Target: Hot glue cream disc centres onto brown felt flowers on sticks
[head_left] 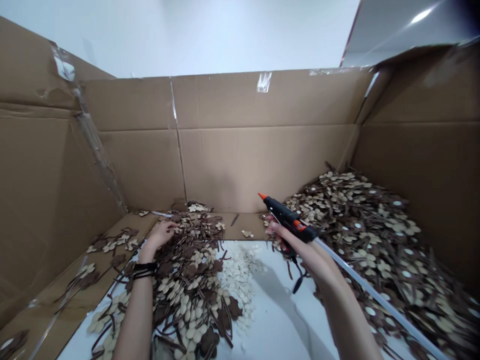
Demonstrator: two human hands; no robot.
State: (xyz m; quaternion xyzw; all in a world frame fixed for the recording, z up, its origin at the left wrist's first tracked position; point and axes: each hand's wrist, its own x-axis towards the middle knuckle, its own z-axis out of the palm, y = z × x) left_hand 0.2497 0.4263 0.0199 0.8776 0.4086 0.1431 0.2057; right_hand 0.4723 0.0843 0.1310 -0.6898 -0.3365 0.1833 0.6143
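Observation:
My right hand (287,239) is wrapped round a black and orange hot glue gun (287,215), whose orange nozzle points up and to the left. A long translucent glue stick (369,287) runs out of its back end toward the lower right. My left hand (162,235), a dark band at its wrist, is at the far left edge of a pile of brown and beige flower pieces (193,272) with thin dark strips. Its fingers are bent together against the pile, and what they pinch, if anything, is hidden.
Small white discs (240,280) lie scattered on the white table surface (279,320). A larger heap of flower pieces, many with white dots (369,235), fills the right side. Taped cardboard walls (262,155) stand on three sides. A few flower pieces lie on the cardboard (75,302) at left.

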